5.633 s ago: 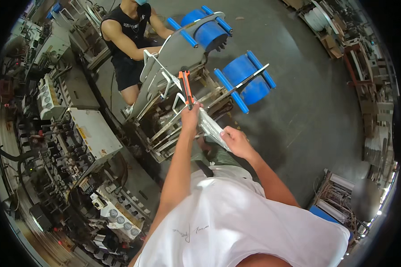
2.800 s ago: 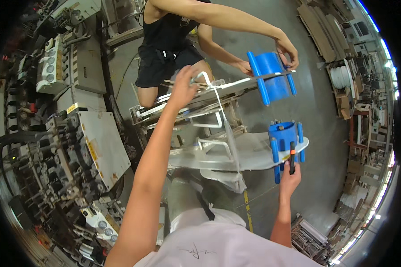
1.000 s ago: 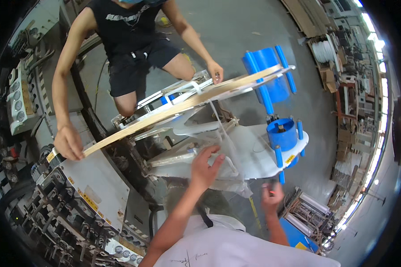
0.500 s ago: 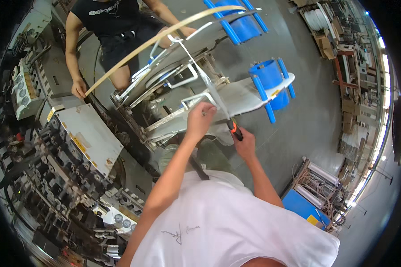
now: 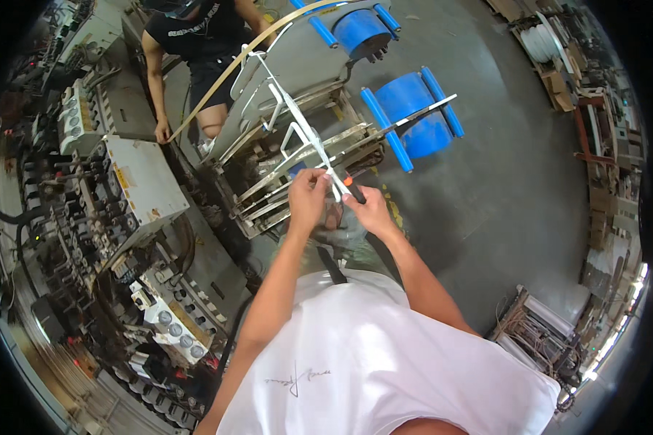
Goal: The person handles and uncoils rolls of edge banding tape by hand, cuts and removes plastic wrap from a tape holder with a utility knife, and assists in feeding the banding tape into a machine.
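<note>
A narrow white bar [image 5: 297, 116] with bracket-like loops runs from the far machine toward me. Beside its near end, my left hand [image 5: 308, 199] is closed, thumb and fingertips pinching the bar's edge. My right hand [image 5: 372, 212] grips a hand tool [image 5: 355, 190] with a black-and-orange handle, held against the same end of the bar. Its working tip is hidden, so I cannot tell its kind. Both hands are close together in front of my white shirt.
Across the machine frame [image 5: 268, 190], another person [image 5: 196, 43] holds a long tan strip [image 5: 228, 72] that arches over it. Blue drums with rollers [image 5: 413, 116] stand at the right. Dense machinery [image 5: 80, 210] lines my left; shelves with boxes [image 5: 602, 167] stand far right.
My hands have come closer together, the right moving left with the tool to the bar's end. The view has shifted, and the blue drums sit further left.
</note>
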`<state>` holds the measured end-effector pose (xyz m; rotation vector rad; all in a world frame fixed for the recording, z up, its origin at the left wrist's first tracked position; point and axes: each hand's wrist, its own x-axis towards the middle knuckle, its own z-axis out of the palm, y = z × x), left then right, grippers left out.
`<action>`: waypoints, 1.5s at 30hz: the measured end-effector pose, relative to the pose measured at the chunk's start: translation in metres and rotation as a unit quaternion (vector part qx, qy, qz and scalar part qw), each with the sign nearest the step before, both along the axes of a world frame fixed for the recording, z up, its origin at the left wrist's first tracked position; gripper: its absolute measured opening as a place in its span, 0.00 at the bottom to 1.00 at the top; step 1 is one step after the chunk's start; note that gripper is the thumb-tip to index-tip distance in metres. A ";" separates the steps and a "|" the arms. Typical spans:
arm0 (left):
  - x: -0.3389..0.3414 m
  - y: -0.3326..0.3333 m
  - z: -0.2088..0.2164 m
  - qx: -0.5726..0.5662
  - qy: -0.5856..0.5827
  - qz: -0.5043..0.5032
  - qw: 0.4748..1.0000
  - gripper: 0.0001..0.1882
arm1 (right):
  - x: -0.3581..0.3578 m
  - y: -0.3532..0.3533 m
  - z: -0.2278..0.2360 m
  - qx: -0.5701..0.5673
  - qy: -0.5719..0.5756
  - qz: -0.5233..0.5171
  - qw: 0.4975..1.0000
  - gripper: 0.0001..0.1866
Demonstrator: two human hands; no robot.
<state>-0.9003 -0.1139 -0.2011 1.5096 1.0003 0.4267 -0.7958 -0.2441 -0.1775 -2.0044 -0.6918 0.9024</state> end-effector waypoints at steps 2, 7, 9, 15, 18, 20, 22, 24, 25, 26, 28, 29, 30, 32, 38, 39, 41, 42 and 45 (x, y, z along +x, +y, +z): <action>0.006 0.002 -0.001 0.051 0.018 -0.013 0.998 0.08 | 0.002 -0.003 0.000 0.035 -0.020 0.014 0.999 0.14; 0.014 0.003 -0.002 0.119 0.062 -0.025 0.991 0.07 | -0.003 -0.008 0.011 0.011 -0.064 0.036 0.997 0.11; 0.015 0.004 -0.001 0.225 0.061 -0.055 0.971 0.07 | -0.008 -0.011 0.013 0.028 -0.112 0.045 0.992 0.10; 0.014 0.004 0.007 0.177 0.061 -0.039 0.982 0.10 | -0.014 -0.020 -0.003 0.053 -0.026 0.027 0.998 0.10; 0.008 -0.003 0.011 0.165 0.022 0.010 0.986 0.11 | -0.011 -0.021 -0.006 0.057 -0.020 0.005 0.998 0.14; 0.002 -0.009 0.014 0.216 0.091 -0.024 0.972 0.12 | -0.005 -0.019 0.000 0.038 -0.041 0.012 0.998 0.13; 0.001 -0.012 0.017 0.203 0.038 0.000 0.979 0.12 | 0.000 -0.018 0.010 0.061 -0.040 0.019 0.997 0.13; 0.003 -0.011 0.019 0.155 0.037 0.013 0.987 0.11 | 0.004 -0.018 0.020 0.028 0.005 0.024 0.999 0.13; 0.005 -0.010 0.020 0.093 0.033 0.024 0.995 0.10 | 0.004 -0.021 0.024 0.025 0.006 0.024 0.999 0.13; 0.008 -0.008 0.021 0.091 0.050 0.025 0.994 0.10 | 0.003 -0.022 0.026 0.001 0.005 0.029 1.000 0.13; 0.011 -0.006 0.022 0.045 0.059 0.041 0.996 0.08 | -0.002 -0.026 0.025 -0.029 0.009 0.030 0.999 0.13; 0.012 -0.005 0.022 0.041 0.074 0.036 0.996 0.08 | -0.008 -0.029 0.022 -0.025 0.004 0.016 1.000 0.13; 0.013 -0.005 0.022 0.048 0.070 0.038 0.996 0.08 | -0.011 -0.030 0.017 -0.026 0.000 0.011 1.000 0.13; 0.013 -0.005 0.021 0.110 0.060 0.040 0.991 0.09 | -0.018 -0.032 0.008 -0.051 0.028 0.001 0.998 0.13; 0.008 -0.001 0.016 0.176 0.073 0.004 0.982 0.10 | -0.020 -0.039 0.003 0.010 -0.083 0.059 0.995 0.10; 0.006 -0.002 0.016 0.183 0.071 -0.011 0.981 0.10 | -0.018 -0.042 0.005 -0.007 -0.078 0.066 0.995 0.09; 0.000 -0.005 0.019 0.201 0.050 0.030 0.978 0.11 | -0.015 -0.046 0.008 0.013 -0.101 0.045 0.994 0.11; -0.003 -0.010 0.021 0.227 0.006 0.064 0.972 0.12 | -0.015 -0.049 0.010 0.016 -0.094 0.059 0.994 0.11; -0.014 -0.035 0.029 0.050 0.119 0.078 0.989 0.13 | -0.017 -0.055 0.012 0.078 -0.150 0.037 0.985 0.11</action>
